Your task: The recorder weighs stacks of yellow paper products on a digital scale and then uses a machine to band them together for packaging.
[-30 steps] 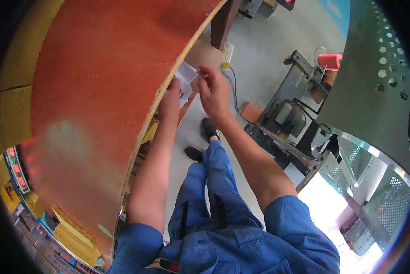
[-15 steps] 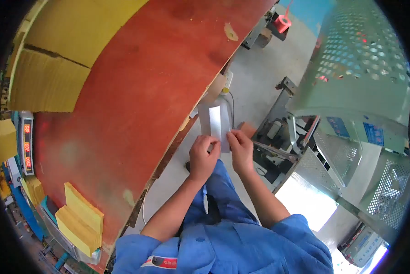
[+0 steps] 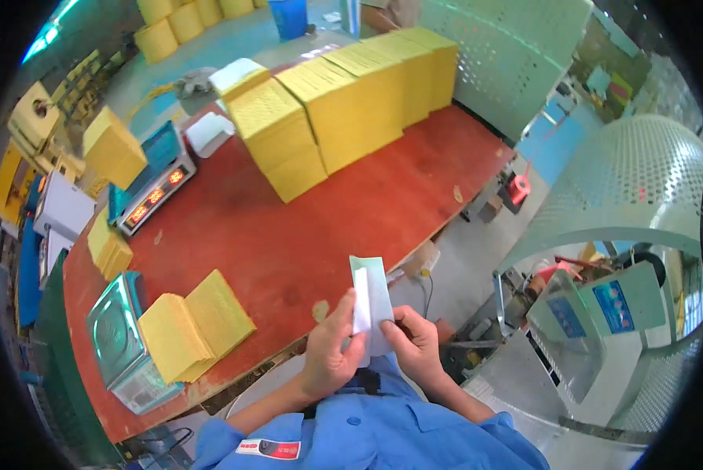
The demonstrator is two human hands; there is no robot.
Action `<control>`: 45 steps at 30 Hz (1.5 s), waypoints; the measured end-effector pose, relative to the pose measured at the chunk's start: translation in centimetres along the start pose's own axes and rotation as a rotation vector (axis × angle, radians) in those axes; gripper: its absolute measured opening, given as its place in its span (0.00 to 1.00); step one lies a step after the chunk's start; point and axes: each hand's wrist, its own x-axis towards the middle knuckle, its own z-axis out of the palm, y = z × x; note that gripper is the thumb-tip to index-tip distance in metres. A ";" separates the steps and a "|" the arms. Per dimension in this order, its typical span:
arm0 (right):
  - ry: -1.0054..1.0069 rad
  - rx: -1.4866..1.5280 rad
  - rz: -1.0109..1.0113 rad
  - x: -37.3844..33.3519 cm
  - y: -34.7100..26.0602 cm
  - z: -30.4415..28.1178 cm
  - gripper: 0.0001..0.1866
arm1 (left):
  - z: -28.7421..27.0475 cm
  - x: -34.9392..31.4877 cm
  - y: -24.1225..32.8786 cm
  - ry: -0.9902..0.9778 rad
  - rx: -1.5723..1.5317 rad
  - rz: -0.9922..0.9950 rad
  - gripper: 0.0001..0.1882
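Close in front of me, over the table's near edge, I hold a thin, pale, folded sheet (image 3: pixel 379 298). A whiter flap runs down its left side; paper or plastic film, I cannot tell which. My left hand (image 3: pixel 333 351) grips the sheet's left edge, fingers behind it and the thumb pointing up. On the opposite edge, the thumb and bent fingers of my right hand (image 3: pixel 416 341) pinch it. The sheet's upper end stands free above both hands.
On the red table (image 3: pixel 242 243) stand tall yellow paper stacks (image 3: pixel 351 102). A digital scale (image 3: pixel 160 188) with a lit display is at left. Nearer lie a second scale (image 3: pixel 117 317) and yellow bundles (image 3: pixel 187 333). A green perforated machine guard (image 3: pixel 625 180) rises at right.
The view has swung up, bringing the yellow stacks and both scales into sight. Both hands have kept hold of the sheet, now turned with a white flap showing, and my left hand's grip has changed.
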 end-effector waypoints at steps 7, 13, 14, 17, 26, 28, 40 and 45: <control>-0.108 -0.271 -0.240 4.8 -1.8 3.0 0.04 | -9.0 1.3 2.5 0.072 0.055 -0.141 0.40; 0.013 -0.327 -0.166 16.8 2.0 1.9 0.15 | -17.1 14.0 5.6 0.230 -0.331 0.142 0.40; 0.006 -0.480 -0.061 18.6 2.8 0.9 0.17 | -17.0 17.3 5.1 0.278 -0.435 0.148 0.39; -0.087 -0.496 -0.181 23.0 5.1 0.4 0.18 | -18.7 25.3 -0.2 0.383 -0.367 -0.057 0.33; -0.186 -0.522 -0.197 28.0 6.8 0.5 0.13 | -20.3 30.2 -16.0 0.410 0.246 -0.260 0.21; -0.199 -0.544 -0.205 28.5 6.9 0.4 0.12 | -20.0 30.5 -16.0 0.385 0.243 -0.294 0.21; -0.242 -0.530 -0.254 28.9 7.8 0.5 0.09 | -20.1 30.9 -11.8 0.264 0.688 -0.433 0.21; -0.246 -0.531 -0.260 29.1 8.3 0.3 0.07 | -20.3 32.8 -10.5 0.524 1.037 -0.091 0.17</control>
